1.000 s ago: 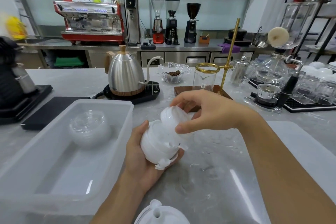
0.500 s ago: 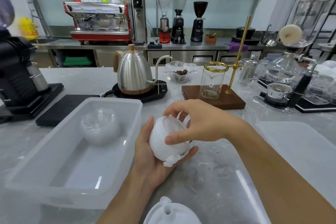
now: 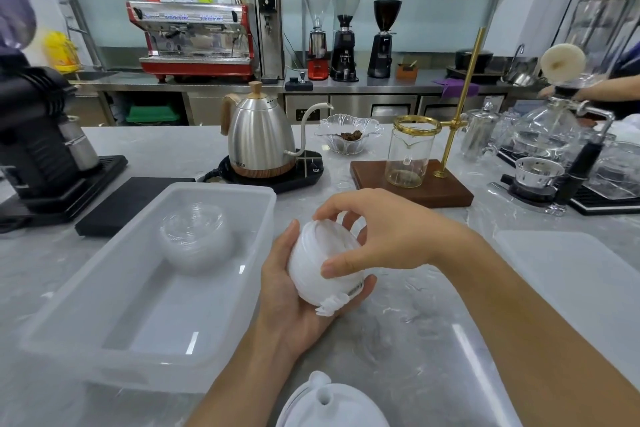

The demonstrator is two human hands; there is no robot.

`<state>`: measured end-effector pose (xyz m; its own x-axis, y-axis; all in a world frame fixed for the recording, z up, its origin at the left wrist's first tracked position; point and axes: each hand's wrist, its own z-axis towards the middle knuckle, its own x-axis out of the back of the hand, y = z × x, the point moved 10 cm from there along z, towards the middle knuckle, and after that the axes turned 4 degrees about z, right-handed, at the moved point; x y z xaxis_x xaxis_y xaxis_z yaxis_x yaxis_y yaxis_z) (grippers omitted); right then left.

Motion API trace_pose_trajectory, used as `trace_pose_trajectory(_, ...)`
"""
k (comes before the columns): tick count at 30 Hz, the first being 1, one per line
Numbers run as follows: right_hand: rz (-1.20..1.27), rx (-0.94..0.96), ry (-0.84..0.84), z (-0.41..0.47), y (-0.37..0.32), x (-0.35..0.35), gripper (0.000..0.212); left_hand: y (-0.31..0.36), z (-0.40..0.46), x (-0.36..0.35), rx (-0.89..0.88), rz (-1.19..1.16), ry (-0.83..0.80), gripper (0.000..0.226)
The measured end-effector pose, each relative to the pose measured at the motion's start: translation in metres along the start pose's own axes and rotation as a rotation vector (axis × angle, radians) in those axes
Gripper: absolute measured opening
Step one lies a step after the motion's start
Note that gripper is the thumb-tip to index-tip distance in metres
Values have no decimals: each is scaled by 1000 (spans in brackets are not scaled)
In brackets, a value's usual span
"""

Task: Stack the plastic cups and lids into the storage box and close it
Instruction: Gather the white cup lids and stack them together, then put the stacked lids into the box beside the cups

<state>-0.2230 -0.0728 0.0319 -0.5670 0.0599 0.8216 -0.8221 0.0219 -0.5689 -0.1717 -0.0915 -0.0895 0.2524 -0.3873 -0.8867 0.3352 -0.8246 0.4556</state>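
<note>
A stack of white plastic lids (image 3: 317, 262) is held above the counter, just right of the translucent storage box (image 3: 104, 291). My left hand (image 3: 287, 302) cradles the stack from below and behind. My right hand (image 3: 377, 236) grips it from the top, thumb on its near side and fingers curled over the far edge. Inside the box, at its far end, sits a stack of clear domed lids (image 3: 195, 236). The box's flat translucent cover (image 3: 581, 288) lies on the counter to the right. More white lids (image 3: 329, 406) sit at the bottom edge of the view.
Behind the box stand a steel kettle on a black base (image 3: 259, 146), a black scale pad (image 3: 131, 201) and a black grinder (image 3: 38, 146). A glass carafe on a wooden stand (image 3: 412, 163), a glass bowl (image 3: 349, 135) and siphon gear (image 3: 554, 149) fill the far right. Another person's arm (image 3: 595, 92) shows at right.
My right hand has pushed the loose top lids down onto the stack, which is now compact. Both hands with the stack have shifted slightly toward the box.
</note>
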Motion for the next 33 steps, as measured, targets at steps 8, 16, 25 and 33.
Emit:
trace_pose_trajectory(8,87,-6,-37,-11,2,13,63,3,-12,-30,-101,210,-123,69)
trace_pose_trajectory(16,278,88,-40,-15,-19,23,65,29,-29,-66,-229,277,-3,69)
trace_pose_trajectory(25,548,288,238,-21,-55,46,76,82,-57,-98,-386,595,80,48)
trace_pose_trajectory(33,582,371,282,-10,-83,17,70,141,-93,-78,-370,682,236,33)
